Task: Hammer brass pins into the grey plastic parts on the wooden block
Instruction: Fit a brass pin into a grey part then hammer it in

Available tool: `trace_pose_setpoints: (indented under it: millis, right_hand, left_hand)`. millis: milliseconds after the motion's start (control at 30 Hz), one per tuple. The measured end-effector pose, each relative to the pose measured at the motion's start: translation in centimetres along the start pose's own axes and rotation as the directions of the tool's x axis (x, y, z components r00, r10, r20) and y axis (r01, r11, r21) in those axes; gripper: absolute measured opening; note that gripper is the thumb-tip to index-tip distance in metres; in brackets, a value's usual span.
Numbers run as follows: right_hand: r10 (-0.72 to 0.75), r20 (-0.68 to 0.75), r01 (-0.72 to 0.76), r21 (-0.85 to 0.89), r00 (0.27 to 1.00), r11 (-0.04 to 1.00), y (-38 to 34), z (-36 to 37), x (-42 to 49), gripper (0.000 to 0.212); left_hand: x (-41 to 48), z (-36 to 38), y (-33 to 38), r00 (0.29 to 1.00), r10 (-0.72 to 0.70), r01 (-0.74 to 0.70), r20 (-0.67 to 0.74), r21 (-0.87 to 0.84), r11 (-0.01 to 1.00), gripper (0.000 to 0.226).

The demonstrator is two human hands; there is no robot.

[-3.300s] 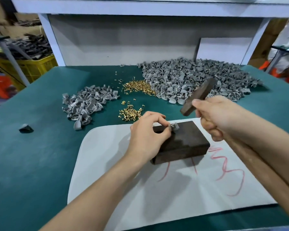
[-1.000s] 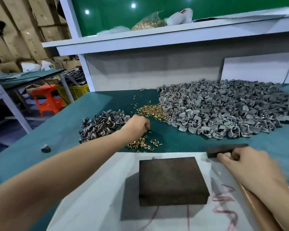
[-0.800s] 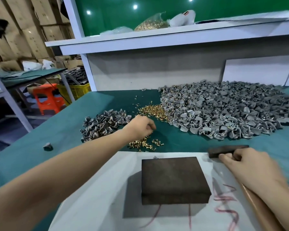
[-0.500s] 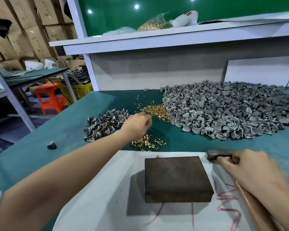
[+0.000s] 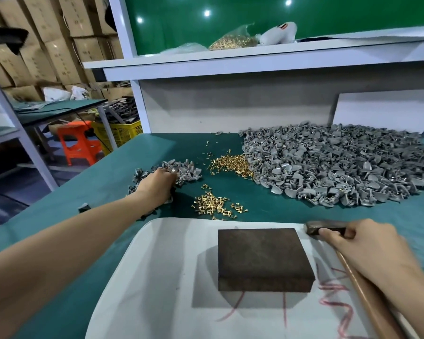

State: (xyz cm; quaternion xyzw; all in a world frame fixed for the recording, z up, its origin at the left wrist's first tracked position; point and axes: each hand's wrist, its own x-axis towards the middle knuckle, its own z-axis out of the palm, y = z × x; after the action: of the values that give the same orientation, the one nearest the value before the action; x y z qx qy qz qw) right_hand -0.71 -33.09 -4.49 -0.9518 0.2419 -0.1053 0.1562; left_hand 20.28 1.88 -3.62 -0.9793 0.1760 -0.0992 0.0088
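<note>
Grey plastic parts lie in two heaps; our left hand is sunk in the smaller heap, beyond-left of the one dark wooden block, its top bare. Fingers hidden: we cannot tell if they hold a part. Two patches of brass pins lie between. Our right hand clasps the single wooden-handled hammer just right of the block.

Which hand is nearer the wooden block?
Right. The right hand holds the hammer just right of the wooden block; the left hand is farther off, in the small pile of grey parts.
</note>
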Motion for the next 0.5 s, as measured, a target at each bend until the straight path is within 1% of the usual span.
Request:
trace_pose_setpoints:
  millis: [133, 233, 367, 433, 500]
  right_hand:
    - [0.003, -0.019, -0.003, 0.002, 1.000, 1.000, 0.3, 0.4, 0.4, 0.054]
    - [0.009, -0.028, -0.009, -0.002, 1.000, 1.000, 0.5, 0.5, 0.5, 0.053]
    - [0.025, -0.020, -0.025, -0.015, 1.000, 1.000, 0.4, 0.5, 0.4, 0.052]
    - [0.032, -0.056, -0.032, -0.011, 0.998, 0.999, 0.2, 0.5, 0.2, 0.048]
    - [0.007, -0.160, -0.004, 0.021, 0.987, 1.000, -0.1, 0.3, 0.0, 0.044]
  left_hand:
    - [-0.8, -0.3, 0.7, 0.998, 0.002, 0.001, 0.062, -0.038, 0.999, 0.013]
    - [-1.7, 0.3, 1.3, 1.000, 0.018, -0.018, -0.007, -0.040, 0.999, 0.013]
    - [-2.4, 0.8, 1.6, 0.995, 0.051, -0.062, -0.082, -0.135, 0.989, 0.018]
    - [-2.3, 0.1, 1.9, 0.991, 0.005, -0.031, -0.137, -0.187, 0.982, 0.015]
    - [-2.5, -1.1, 2.7, 0.972, -0.105, 0.032, -0.210, -0.326, 0.945, 0.013]
